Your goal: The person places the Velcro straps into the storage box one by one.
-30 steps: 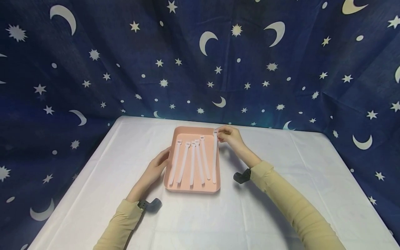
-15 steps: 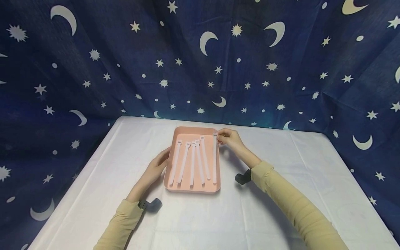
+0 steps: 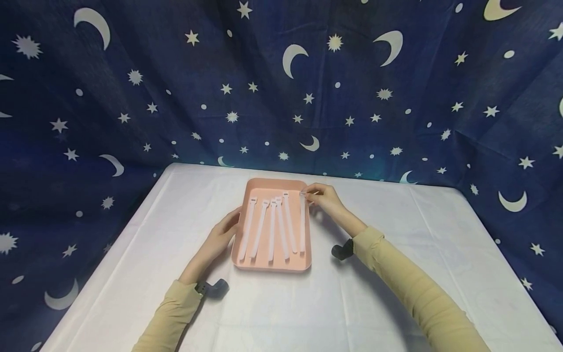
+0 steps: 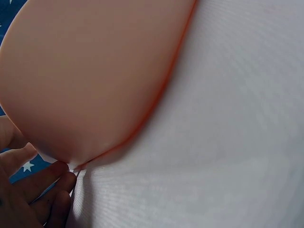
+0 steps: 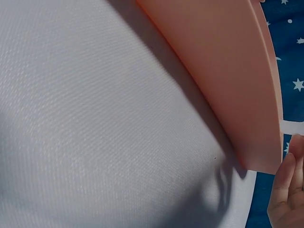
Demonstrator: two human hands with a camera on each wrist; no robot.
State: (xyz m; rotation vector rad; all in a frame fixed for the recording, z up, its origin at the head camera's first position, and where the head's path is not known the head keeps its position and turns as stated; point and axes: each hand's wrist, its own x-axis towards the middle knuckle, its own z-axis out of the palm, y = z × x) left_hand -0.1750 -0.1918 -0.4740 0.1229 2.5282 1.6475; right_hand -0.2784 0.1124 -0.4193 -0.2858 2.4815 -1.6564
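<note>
A shallow pink tray (image 3: 271, 267) lies on the table, holding several white cable ties (image 3: 271, 232) side by side with their slotted heads at the far end. Along the tray's right wall is another white cable tie (image 3: 302, 225); the fingertips of my right hand (image 3: 324, 199) pinch its head. That tie's end shows as a white strip (image 5: 293, 127) above the fingers in the right wrist view. My left hand (image 3: 220, 235) touches the tray's left wall from outside, its fingers fairly straight and partly hidden. In the left wrist view these fingers (image 4: 45, 183) lie at the tray's corner.
A white cloth covers the table (image 3: 281, 313). Behind it and at both sides hangs a dark blue curtain (image 3: 264, 58) with moons and stars. Each wrist wears a black camera mount, the left one (image 3: 216, 288) close to the tray's near left corner.
My right hand has moved slightly down toward the near side with the cable tie, whose head is now lower beside the tray's right wall. My left hand and the tray stay put.
</note>
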